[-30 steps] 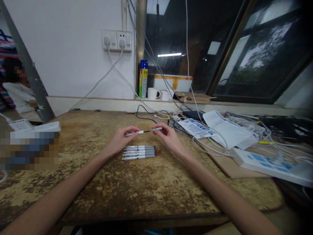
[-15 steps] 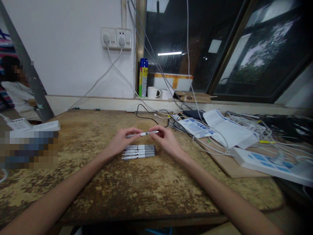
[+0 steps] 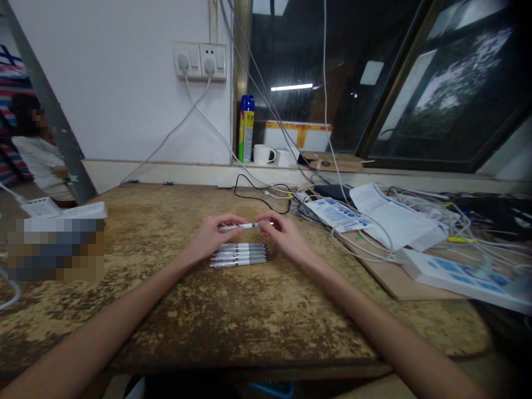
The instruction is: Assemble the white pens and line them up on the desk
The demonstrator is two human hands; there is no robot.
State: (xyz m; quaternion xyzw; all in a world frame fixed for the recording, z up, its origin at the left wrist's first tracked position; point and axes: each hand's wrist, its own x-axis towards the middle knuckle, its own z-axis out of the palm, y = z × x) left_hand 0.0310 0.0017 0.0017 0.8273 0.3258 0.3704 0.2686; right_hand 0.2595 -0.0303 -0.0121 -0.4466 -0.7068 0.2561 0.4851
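One white and grey pen is held level between both hands, above the worn wooden table. My left hand pinches its left end between thumb and fingers. At the pen's right end, the thumb and fingers of my right hand are closed on it. Just below the hands, several similar pens lie side by side in a row on the table, their darker ends to the right.
Papers, tangled cables and a white power strip cover the right side. A spray can and a white mug stand on the sill. Another power strip is at left, with a person beyond.
The view has shifted slightly, moving the scene a little to the right. Both hands still hold the pen, and the row of pens looks the same.
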